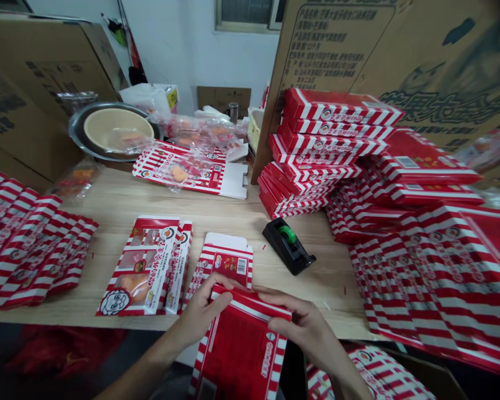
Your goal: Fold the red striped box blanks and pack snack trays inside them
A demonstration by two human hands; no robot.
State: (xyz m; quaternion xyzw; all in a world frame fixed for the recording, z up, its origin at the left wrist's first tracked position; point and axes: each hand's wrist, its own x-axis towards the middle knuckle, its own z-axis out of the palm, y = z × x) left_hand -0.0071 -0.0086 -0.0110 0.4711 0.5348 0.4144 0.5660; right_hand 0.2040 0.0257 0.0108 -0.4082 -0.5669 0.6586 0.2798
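A red box with striped edges [245, 350] is held up at the table's front edge between both my hands. My left hand [206, 311] grips its upper left corner, thumb on the near face. On the upper right corner, my right hand [298, 319] is closed with its thumb along the top edge. Just behind lies another striped box [225, 258], its white end flap open and its near part hidden by my hands. To the left rests a windowed box [144, 266] with toy food showing inside, beside a narrow striped side panel. A black tape dispenser [287, 244] with green tape stands to the right.
Stacked striped boxes [333, 139] rise at the back right, with further rows [425, 272] at right and left [29, 244]. A metal basin [81, 130] and bagged toy food [208, 133] lie at the back. Large cartons [37, 83] flank the table; an open carton of boxes [383, 372] sits below right.
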